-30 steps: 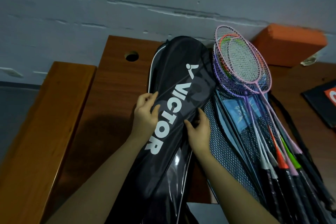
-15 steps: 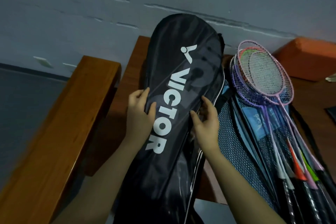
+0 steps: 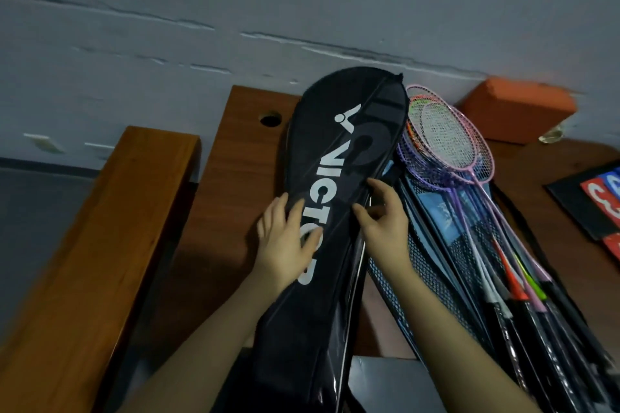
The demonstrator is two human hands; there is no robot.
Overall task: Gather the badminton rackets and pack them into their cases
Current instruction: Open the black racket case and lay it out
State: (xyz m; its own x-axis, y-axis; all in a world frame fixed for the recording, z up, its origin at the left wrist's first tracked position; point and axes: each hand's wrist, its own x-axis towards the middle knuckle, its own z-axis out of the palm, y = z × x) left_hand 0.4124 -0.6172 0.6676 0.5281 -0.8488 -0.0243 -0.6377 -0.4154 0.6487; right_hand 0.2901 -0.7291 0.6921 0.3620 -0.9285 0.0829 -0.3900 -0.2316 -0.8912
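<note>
Badminton rackets (image 3: 446, 151) heaped on the right of a wooden desk (image 3: 231, 198), black racket case (image 3: 335, 198) under both hands.

Head view: the black case, lettered VICTOR in white, lies lengthwise on the desk with its wide end toward the grey wall (image 3: 235, 27) and its narrow end running off the near edge. Left hand (image 3: 285, 241) rests flat on the lettering, fingers straight and spread, holding nothing. Right hand (image 3: 385, 221) sits at the case's right edge with curled fingers and thumb pinching the seam there. Just beside the case, the pink, purple and orange rackets lie stacked, heads toward the wall, on top of blue mesh cases (image 3: 432, 245). An orange block (image 3: 516, 111) stands against the wall behind them. A wooden bench (image 3: 100, 245) runs alongside the desk on the left.
</note>
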